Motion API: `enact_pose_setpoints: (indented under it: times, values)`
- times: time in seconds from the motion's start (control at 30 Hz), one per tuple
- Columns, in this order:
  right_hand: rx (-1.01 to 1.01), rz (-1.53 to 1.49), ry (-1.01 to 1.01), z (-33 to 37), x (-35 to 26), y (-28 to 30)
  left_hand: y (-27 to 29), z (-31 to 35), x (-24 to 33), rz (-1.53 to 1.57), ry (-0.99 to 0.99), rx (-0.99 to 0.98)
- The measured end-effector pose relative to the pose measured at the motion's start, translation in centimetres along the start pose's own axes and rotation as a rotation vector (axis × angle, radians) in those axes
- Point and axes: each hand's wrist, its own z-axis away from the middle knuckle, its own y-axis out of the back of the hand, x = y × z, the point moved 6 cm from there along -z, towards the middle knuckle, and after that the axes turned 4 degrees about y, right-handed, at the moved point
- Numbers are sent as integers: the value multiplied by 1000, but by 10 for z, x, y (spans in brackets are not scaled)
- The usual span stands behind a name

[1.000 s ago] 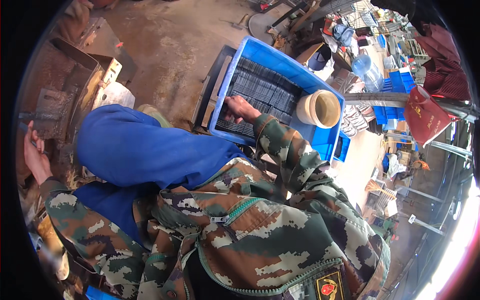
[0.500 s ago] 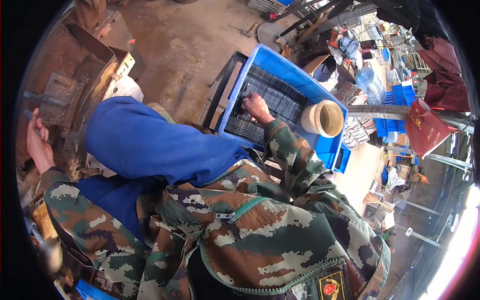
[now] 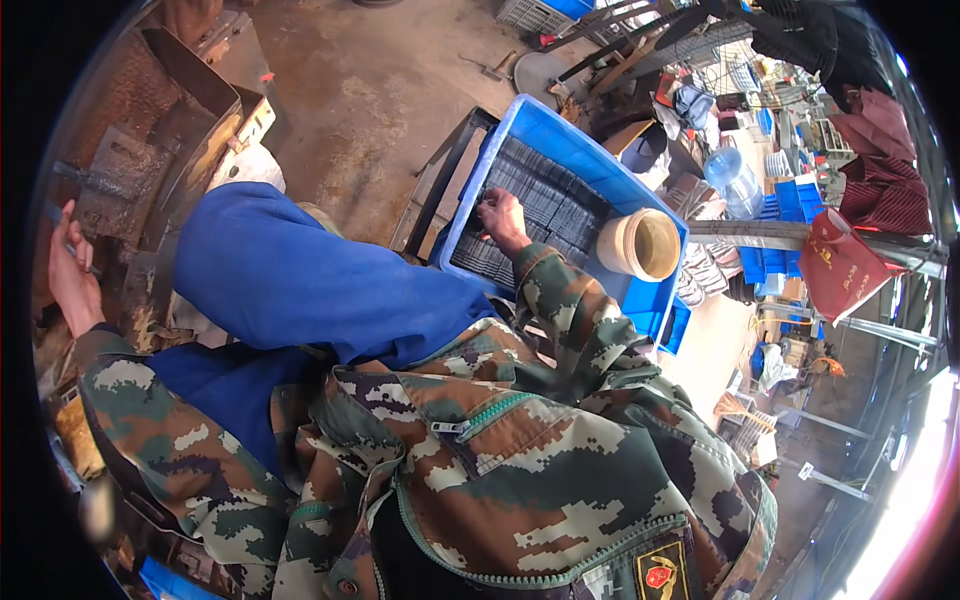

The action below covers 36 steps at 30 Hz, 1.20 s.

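Bare, stained concrete floor (image 3: pixel 370 110) fills the top of the view, with workshop clutter packed along the upper right. At about one o'clock sits a blue plastic crate (image 3: pixel 640 300), tilted in the view, holding tight rows of dark flat metal pieces (image 3: pixel 545 195); a round cream tub (image 3: pixel 642 243), open at the top, stands in the crate's right part. The right hand (image 3: pixel 500 215) reaches into the crate and rests on the dark pieces, fingers curled down among them; whether they are clamped on a piece cannot be told. At nine o'clock the left hand (image 3: pixel 72 275) is closed around a thin rod or handle (image 3: pixel 78 252) beside a rusty metal machine (image 3: pixel 140 160). Between the two hands lies a blue-trousered knee (image 3: pixel 290 280), and camouflage sleeves run in from the lower edge. At two to three o'clock a red bag (image 3: pixel 835 268) with pale markings hangs from a rail, a clear water bottle (image 3: pixel 732 180) stands just above the crate's far corner, and stacked blue bins (image 3: pixel 775 265) sit near the red bag
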Motion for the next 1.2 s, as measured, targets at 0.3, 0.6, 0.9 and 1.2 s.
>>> enact_pose_setpoints:
  times: [0.3, 0.6, 0.9, 1.2]
  values:
    - [-230, -92, 1, 6, -16, 15, -30, 14, 10, -6, 34, 97]
    - [-9, -94, 89, -3, -13, 69, -60, 62, 15, 130, -31, 222]
    - [-76, -401, 693, 29, -300, 35, -34, 71, 37, 121, -5, 293]
    - [-637, -430, 1116, 105, -563, -175, -27, 73, 47, 289, -62, 341]
